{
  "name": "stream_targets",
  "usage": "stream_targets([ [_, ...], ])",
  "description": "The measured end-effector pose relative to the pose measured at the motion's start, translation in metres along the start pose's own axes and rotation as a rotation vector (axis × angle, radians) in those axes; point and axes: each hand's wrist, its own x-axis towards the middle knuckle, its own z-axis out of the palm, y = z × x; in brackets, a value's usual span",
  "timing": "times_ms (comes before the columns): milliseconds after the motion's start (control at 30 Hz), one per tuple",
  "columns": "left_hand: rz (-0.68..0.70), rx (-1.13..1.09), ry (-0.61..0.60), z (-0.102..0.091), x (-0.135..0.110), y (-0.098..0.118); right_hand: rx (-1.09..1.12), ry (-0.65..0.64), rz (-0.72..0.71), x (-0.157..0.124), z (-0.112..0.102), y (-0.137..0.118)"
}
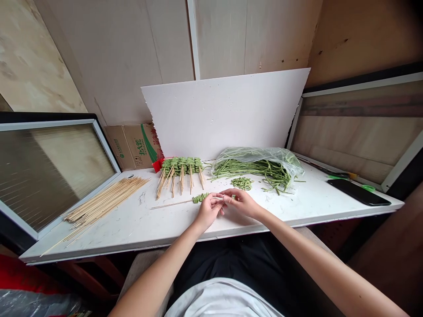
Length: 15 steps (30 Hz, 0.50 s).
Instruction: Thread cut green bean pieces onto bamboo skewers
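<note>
My left hand (211,208) is closed around the front part of a bamboo skewer (172,204), just past some threaded green bean pieces (200,198). The bare end of the skewer points left over the table. My right hand (240,203) meets the left at the skewer's tip, thumb and fingers pinched together; what they hold is hidden. Just beyond the right hand lies a small pile of cut bean pieces (242,183). Behind the hands, finished-looking bean skewers (182,166) are stacked with their sticks toward me.
Loose bamboo skewers (105,202) lie at the left of the white table (142,229). Long green beans (251,169) spill from a clear plastic bag (280,156) at the back. A black phone (358,192) rests at the right. A cardboard box (132,145) and white board (224,114) stand behind.
</note>
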Motion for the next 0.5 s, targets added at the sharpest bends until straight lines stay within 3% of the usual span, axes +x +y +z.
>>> stream_targets([
  [133, 0.039, 0.029, 0.094, 0.0, 0.0, -0.002, 0.004, 0.039, -0.025, -0.001, 0.008, -0.004],
  [333, 0.056, 0.137, 0.113, 0.002, 0.001, -0.003, -0.016, 0.152, -0.074, 0.001, -0.006, 0.005],
  [500, 0.082, 0.196, 0.162, 0.0, 0.003, -0.006, -0.101, 0.105, -0.199, 0.0, -0.007, 0.003],
])
